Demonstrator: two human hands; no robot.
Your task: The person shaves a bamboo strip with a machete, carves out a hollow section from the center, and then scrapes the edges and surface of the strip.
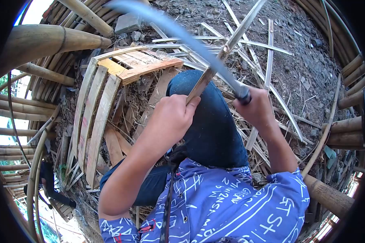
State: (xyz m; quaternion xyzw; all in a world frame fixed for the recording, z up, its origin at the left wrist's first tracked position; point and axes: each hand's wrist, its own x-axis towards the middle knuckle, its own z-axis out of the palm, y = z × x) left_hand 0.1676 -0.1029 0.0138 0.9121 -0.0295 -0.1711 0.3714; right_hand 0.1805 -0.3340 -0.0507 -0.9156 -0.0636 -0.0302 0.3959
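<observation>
Metal-bladed knife (191, 43), rough bamboo strip (201, 84)

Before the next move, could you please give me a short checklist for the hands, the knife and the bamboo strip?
1. Right hand closed around the knife handle: ok.
2. Left hand gripping the bamboo strip near its lower end: ok.
3. Left hand apart from the blade: ok, it sits below where the two cross in view.
4. Blade touching the strip: cannot tell from this one view.
5. Knee out of line with the strip: not ok, the strip's lower part overlaps it in view.
6. Ground free of loose pieces: not ok, split strips lie scattered.
</observation>
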